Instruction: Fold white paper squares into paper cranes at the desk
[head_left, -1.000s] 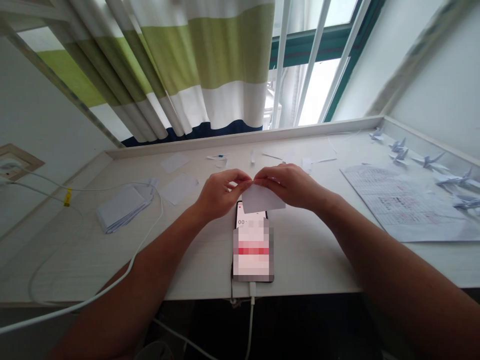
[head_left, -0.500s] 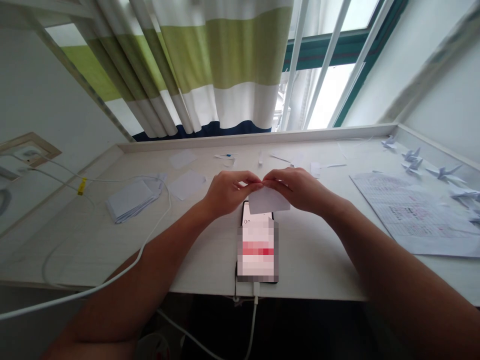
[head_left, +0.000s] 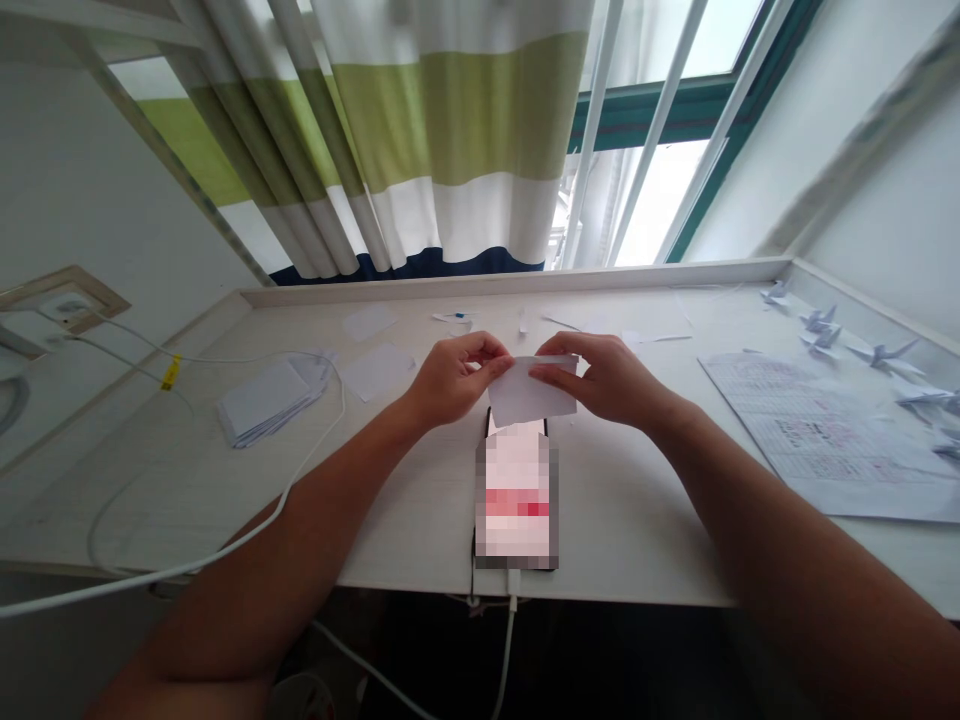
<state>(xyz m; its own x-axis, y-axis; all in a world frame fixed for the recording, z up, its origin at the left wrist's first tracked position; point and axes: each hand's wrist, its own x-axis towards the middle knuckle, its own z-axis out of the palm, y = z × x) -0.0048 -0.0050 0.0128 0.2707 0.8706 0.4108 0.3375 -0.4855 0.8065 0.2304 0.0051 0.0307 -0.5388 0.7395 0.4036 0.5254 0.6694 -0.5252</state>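
Observation:
Both my hands hold one small folded white paper (head_left: pixel 531 394) above the desk (head_left: pixel 397 500). My left hand (head_left: pixel 450 378) pinches its left upper corner between thumb and fingers. My right hand (head_left: pixel 609 378) pinches its upper right edge, fingers closed on it. The paper hangs tilted over the top end of a phone (head_left: pixel 516 495), which lies flat on the desk near the front edge with a white cable (head_left: pixel 507 640) plugged into its near end.
A stack of white paper squares (head_left: pixel 262 402) lies at the left, loose squares (head_left: pixel 379 368) and paper strips behind. A printed sheet (head_left: pixel 825 432) lies at the right, several folded paper cranes (head_left: pixel 881 352) beyond it. A white cable (head_left: pixel 225 548) loops across the left.
My hands have drawn slightly apart, and the paper has been lifted and opened out a little between them. The view has shifted slightly.

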